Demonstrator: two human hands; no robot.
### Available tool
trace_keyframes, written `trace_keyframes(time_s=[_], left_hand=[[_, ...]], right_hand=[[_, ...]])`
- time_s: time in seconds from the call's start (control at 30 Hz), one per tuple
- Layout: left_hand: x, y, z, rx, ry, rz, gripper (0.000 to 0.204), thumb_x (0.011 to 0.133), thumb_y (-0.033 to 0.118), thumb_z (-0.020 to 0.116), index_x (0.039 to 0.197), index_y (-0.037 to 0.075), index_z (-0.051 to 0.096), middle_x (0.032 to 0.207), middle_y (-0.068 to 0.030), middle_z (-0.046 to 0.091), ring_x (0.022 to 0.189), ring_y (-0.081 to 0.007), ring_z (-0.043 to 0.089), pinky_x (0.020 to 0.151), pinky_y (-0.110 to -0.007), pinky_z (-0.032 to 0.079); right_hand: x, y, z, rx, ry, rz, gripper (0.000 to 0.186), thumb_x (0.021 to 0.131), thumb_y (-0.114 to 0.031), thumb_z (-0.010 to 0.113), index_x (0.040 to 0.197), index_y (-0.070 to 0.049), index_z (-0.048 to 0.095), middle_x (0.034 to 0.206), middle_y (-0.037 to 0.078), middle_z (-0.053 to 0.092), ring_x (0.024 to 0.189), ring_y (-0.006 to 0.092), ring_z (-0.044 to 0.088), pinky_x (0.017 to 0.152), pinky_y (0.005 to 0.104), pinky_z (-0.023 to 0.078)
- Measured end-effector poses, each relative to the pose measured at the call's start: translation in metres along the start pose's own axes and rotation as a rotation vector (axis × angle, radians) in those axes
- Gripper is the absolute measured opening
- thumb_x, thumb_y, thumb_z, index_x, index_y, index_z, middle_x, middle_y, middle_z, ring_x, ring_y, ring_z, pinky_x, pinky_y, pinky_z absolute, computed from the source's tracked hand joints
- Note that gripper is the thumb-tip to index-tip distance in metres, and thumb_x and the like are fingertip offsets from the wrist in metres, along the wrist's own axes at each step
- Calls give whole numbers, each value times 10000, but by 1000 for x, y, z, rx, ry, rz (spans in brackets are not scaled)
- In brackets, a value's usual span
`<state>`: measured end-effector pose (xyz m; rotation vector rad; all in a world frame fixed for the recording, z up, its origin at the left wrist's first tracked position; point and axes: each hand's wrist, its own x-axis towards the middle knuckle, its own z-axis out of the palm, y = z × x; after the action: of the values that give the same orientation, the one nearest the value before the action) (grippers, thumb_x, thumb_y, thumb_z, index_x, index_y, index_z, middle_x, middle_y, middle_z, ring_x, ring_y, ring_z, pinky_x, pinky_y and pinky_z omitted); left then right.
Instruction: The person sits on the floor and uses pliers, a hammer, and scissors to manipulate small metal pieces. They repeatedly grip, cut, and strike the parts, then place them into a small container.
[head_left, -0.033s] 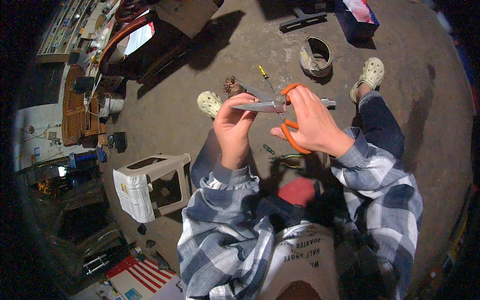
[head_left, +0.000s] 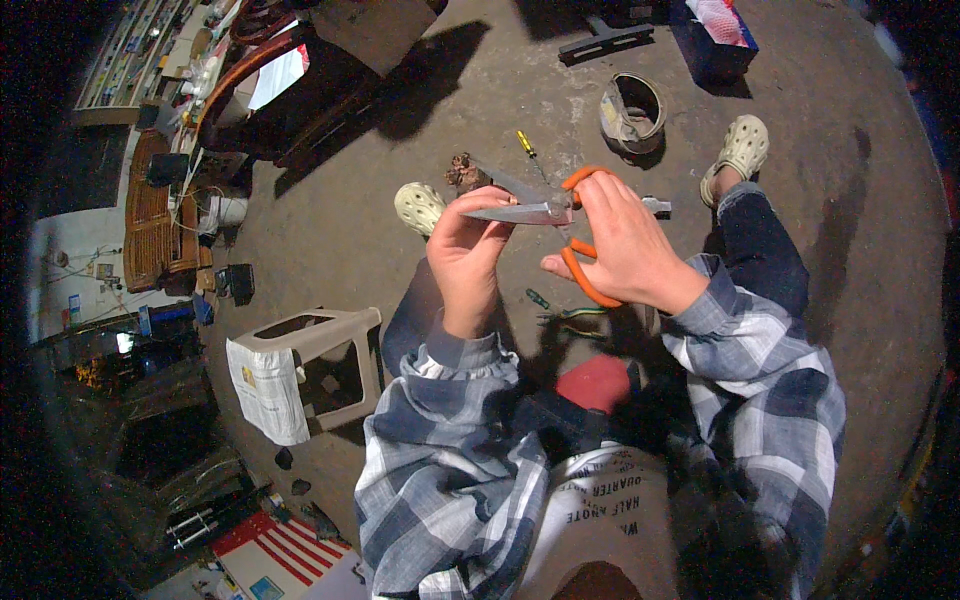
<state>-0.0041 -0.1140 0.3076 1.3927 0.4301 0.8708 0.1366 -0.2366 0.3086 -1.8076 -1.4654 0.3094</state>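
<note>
While the right hand [head_left: 635, 240] grasps the orange handles [head_left: 584, 248], the left hand [head_left: 467, 260] seems to pinch one blade of the scissors [head_left: 535, 214], at one o'clock from the view's centre. Handling seems under way: they are opened, not yet laid down. Both grey blades look joined.

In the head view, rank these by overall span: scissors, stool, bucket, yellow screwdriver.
1. Orange-handled scissors and plastic stool: too alike to rank; the scissors are held nearer the camera.
2. Open bucket
3. Yellow-handled screwdriver
</note>
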Motion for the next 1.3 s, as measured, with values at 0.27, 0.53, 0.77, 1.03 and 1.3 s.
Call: trace_keyframes(time_s=[0.27, 0.53, 0.77, 1.03, 1.3], left_hand=[[0, -3, -1, -8, -6, -16, 185, 740, -127, 560, 890, -22, 578, 953, -107, 591, 910, -175, 560, 800, -272, 453], [-2, 2, 3, 6, 91, -138, 118, 796, -60, 567, 902, -14, 592, 976, -80, 602, 894, -137, 568, 793, -261, 449], [3, -2, -1, 112, -22, 48, 183, 746, -141, 537, 886, -31, 584, 940, -100, 586, 892, -162, 563, 792, -265, 460], [1, 4, 1, 187, -16, 17, 139, 755, -137, 535, 847, -45, 585, 949, -102, 589, 879, -156, 566, 763, -262, 475], [22, -13, -25, 80, 162, -55, 94, 792, -47, 585, 879, -11, 582, 924, -80, 609, 869, -150, 574, 757, -250, 472]], right_hand=[[0, 4, 4, -95, 46, -41, 628, 651, -419, 736, 971, 26, 429, 916, 178, 458, 881, 351, 485, 748, 400, 408], [-3, 10, 14, 20, -36, 56, 565, 700, -387, 707, 962, 27, 425, 894, 181, 471, 833, 356, 510, 685, 392, 428], [1, 7, 4, -69, 44, -57, 569, 700, -382, 706, 965, 36, 426, 910, 190, 460, 870, 355, 494, 736, 402, 411], [-5, 11, 7, 29, -44, 10, 508, 737, -351, 683, 954, 31, 427, 867, 177, 484, 823, 361, 507, 708, 405, 416], [-5, 18, 9, 199, -74, 176, 368, 838, -323, 595, 967, -15, 441, 801, 104, 508, 711, 256, 519, 631, 334, 429]])
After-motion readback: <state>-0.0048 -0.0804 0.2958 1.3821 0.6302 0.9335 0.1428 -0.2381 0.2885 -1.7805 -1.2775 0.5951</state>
